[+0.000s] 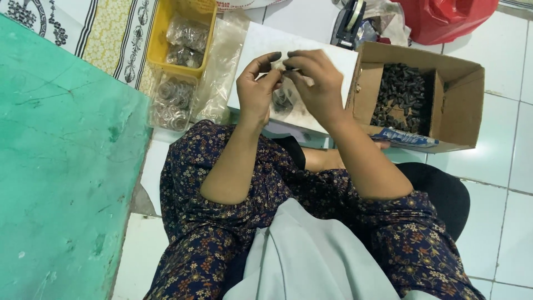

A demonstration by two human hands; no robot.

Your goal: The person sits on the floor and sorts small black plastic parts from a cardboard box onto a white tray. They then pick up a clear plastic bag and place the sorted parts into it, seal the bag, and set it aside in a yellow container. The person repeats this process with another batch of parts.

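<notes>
Your left hand point(256, 91) and right hand point(316, 83) meet in the upper middle of the frame, fingertips pinched together on a small clear plastic bag point(284, 94) that hangs between them. The bag holds something dark and small; what it is cannot be made out, and your right hand covers its top edge. The fingertips of both hands look smudged dark.

Behind your hands lies a white board point(261, 41), its middle hidden by them. To the right, an open cardboard box point(463, 105) holds a heap of small dark parts, too small to tell apart, with a blue and white packet point(402, 137) across its near edge. At upper left, a yellow tray point(158, 39) holds clear bags of ring-shaped pieces, and its top is cut off by the frame. A tape dispenser point(350, 22) and a red plastic bag point(444, 19) sit along the top edge, both partly cut off. A green surface point(55, 166) fills the left side.
</notes>
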